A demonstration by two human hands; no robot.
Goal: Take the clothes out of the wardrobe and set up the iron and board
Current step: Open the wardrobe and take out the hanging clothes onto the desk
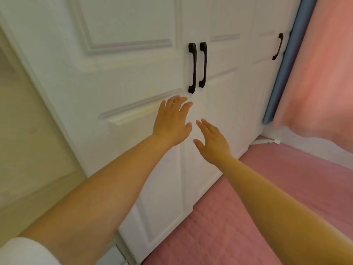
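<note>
A white panelled wardrobe (118, 77) fills the view, its doors closed. Two black vertical handles sit side by side at the middle seam: the left handle (192, 67) and the right handle (203, 65). My left hand (172, 121) is stretched forward with fingers spread, its fingertips just below the left handle and holding nothing. Lower and slightly to the right, my right hand (212, 140) is also open and empty, in front of the right door. No clothes, iron or board are visible.
A third black handle (278, 46) is on a further door at the right. A blue strip (280, 73) and a pink curtain (321, 73) hang beyond the wardrobe. Pink quilted bedding (238, 217) lies at the lower right. A beige wall (23, 131) is at the left.
</note>
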